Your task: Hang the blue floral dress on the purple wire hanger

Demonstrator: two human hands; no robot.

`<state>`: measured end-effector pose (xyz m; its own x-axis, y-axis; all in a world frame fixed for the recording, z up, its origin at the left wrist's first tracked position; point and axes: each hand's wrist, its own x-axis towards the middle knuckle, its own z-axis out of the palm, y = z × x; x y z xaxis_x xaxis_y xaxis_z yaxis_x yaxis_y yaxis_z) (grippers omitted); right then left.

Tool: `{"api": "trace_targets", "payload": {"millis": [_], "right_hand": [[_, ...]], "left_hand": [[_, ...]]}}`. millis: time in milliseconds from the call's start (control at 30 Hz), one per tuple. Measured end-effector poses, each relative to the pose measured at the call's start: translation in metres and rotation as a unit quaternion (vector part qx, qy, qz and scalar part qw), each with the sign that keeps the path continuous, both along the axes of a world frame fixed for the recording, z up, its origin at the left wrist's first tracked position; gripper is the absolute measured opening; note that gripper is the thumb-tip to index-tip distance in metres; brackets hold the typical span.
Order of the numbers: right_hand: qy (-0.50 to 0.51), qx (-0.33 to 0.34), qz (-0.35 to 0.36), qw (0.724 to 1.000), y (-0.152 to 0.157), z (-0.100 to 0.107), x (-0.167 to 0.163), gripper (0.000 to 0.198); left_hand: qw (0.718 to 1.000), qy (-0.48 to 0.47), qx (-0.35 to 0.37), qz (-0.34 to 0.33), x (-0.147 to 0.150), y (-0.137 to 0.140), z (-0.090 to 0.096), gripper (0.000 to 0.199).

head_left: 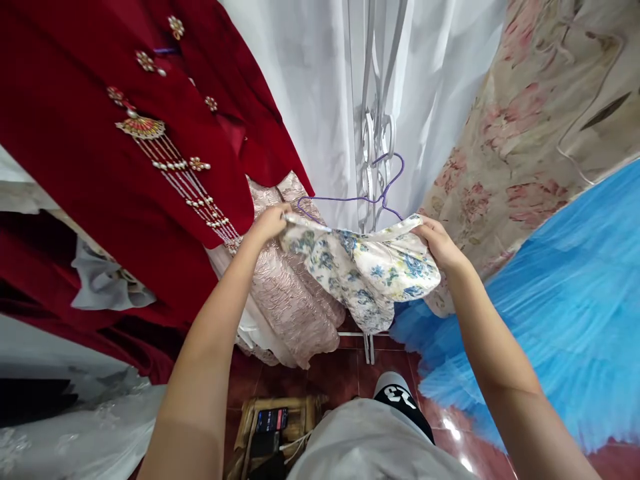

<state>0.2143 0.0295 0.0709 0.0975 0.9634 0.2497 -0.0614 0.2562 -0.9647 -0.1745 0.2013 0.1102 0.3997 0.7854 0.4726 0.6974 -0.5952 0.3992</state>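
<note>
A white skirt (380,263) with blue and yellow flowers is stretched by its waistband between my two hands. My left hand (273,221) pinches the band's left end, its fingers closed. At the other end, my right hand (436,240) grips the band, thumb on the near side. Just behind the band is a purple wire hanger (357,199), its hook among white plastic rings (369,143). Whether the skirt is attached to the hanger I cannot tell. The lower part of the skirt hangs in loose folds.
Red velvet garments (200,120) with beaded ornaments and a pink brocade garment (305,300) hang left. A floral dress (520,147) and blue tulle (575,300) hang right. Below, a wooden stool (300,410) bears a phone (273,420) on the red tiled floor (345,373).
</note>
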Motion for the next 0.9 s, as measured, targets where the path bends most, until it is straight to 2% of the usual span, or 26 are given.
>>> {"api": "trace_targets", "payload": {"millis": [33,100,167,200,267,367,467,567,700,800,900], "right_hand": [[0.003,0.000,-0.004,1.000,0.001,0.000,-0.001,0.022],[0.015,0.002,-0.008,1.000,0.002,-0.001,-0.001,0.024],[0.019,0.007,0.000,1.000,0.002,-0.005,0.004,0.029],[0.017,0.014,0.006,1.000,0.000,-0.008,0.007,0.034],[0.026,0.037,0.003,0.999,-0.006,-0.018,0.017,0.047],[0.080,0.081,-0.072,0.991,-0.029,-0.038,0.032,0.058],[0.045,0.088,-0.148,0.984,-0.059,-0.057,0.036,0.053],[-0.073,0.058,-0.198,0.976,-0.077,-0.062,0.031,0.034],[-0.130,0.092,-0.296,0.942,-0.073,-0.038,0.027,0.038],[-0.079,0.131,-0.345,0.926,-0.073,-0.007,0.035,0.031],[0.000,0.114,-0.372,0.921,-0.104,0.015,0.051,0.020]], "left_hand": [[0.998,-0.029,0.049,-0.001,0.014,0.010,0.017,0.013],[0.989,-0.081,0.115,-0.049,0.044,0.014,0.046,0.020],[0.977,-0.105,0.149,-0.110,0.071,-0.006,0.060,0.031],[0.972,-0.107,0.159,-0.132,0.080,-0.021,0.060,0.035],[0.966,-0.119,0.177,-0.144,0.087,-0.055,0.048,0.038],[0.959,-0.168,0.197,-0.113,0.075,-0.089,0.009,0.037],[0.961,-0.197,0.174,-0.083,0.060,-0.086,-0.024,0.037],[0.974,-0.167,0.132,-0.079,0.062,-0.067,-0.034,0.041],[0.981,-0.121,0.102,-0.110,0.084,-0.060,-0.025,0.030],[0.974,-0.136,0.132,-0.123,0.105,-0.074,-0.006,0.031],[0.967,-0.131,0.147,-0.161,0.124,-0.091,0.013,0.032]]}}
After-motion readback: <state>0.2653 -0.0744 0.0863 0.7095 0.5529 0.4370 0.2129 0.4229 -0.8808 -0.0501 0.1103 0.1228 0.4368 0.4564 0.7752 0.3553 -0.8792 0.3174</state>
